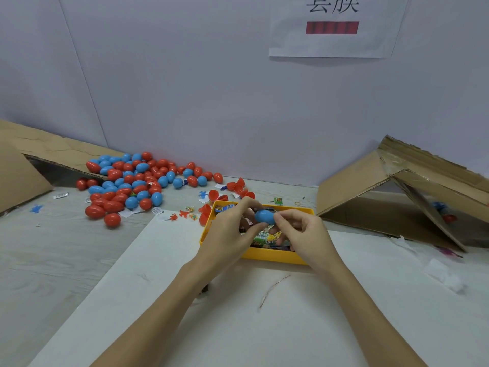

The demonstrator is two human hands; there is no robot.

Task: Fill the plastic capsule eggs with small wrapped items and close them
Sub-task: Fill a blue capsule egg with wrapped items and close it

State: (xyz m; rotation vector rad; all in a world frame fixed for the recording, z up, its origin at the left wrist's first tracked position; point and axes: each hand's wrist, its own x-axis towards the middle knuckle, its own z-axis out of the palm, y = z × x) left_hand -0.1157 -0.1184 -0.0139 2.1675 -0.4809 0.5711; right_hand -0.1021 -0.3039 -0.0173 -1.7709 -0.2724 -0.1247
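Yellow tray [267, 254] sits directly under both hands, near rim showing between the wrists; wrapped items [264, 238] inside. White sheet [238, 313] spreads bare toward the body, with a thin strip [272, 290] on it. Egg pile [132, 181] well off to the left hand's far side, red halves [238, 188] just beyond the tray. Tilted cardboard [397, 192] flanks the right hand. Left hand [232, 231] and right hand [301, 231] meet above the tray, fingers curled, pinching a blue egg [264, 216] from opposite ends. Forearms converge.
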